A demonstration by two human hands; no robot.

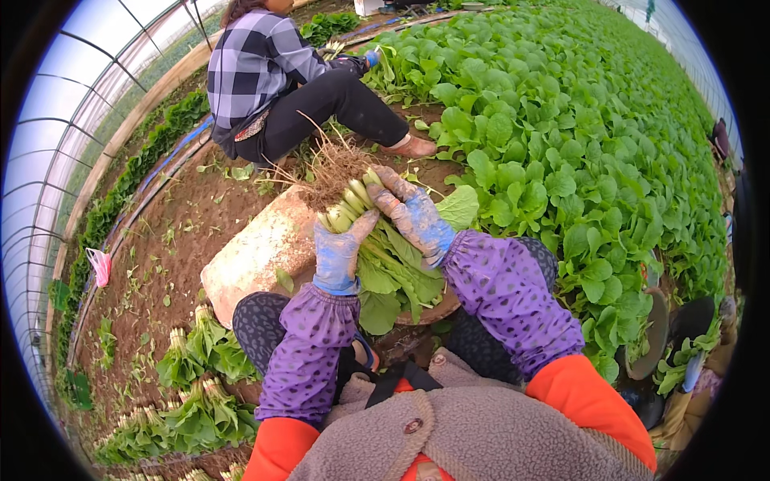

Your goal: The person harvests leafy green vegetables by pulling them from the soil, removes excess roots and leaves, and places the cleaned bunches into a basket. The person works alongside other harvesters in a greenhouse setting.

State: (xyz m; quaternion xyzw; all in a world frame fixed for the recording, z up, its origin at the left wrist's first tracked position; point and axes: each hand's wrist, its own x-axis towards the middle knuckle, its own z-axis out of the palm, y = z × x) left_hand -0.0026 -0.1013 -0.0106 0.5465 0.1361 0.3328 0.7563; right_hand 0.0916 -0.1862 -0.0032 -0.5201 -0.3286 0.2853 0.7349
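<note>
A bunch of leafy greens (385, 264) is gripped between my two gloved hands, its pale stem bases toward the far side and its leaves hanging toward me. My left hand (343, 246), in a soiled blue-and-white glove, holds the near left of the stems. On the right, my right hand (415, 210) has its fingers over the upper stems. Brown soil-caked roots (337, 171) stick out beyond the stem bases. Beneath the bunch, between my knees, lies a pale, dirt-smeared board or basin (258, 252); its exact kind is partly hidden.
Dense leafy greens (559, 138) grow along the right. Tied bunches (204, 415) lie in rows at lower left. Ahead sits a person (271, 78) in a checked shirt, a blue-gloved hand at the plants. More people crouch at the right edge. A pink bag (99, 266) lies far left.
</note>
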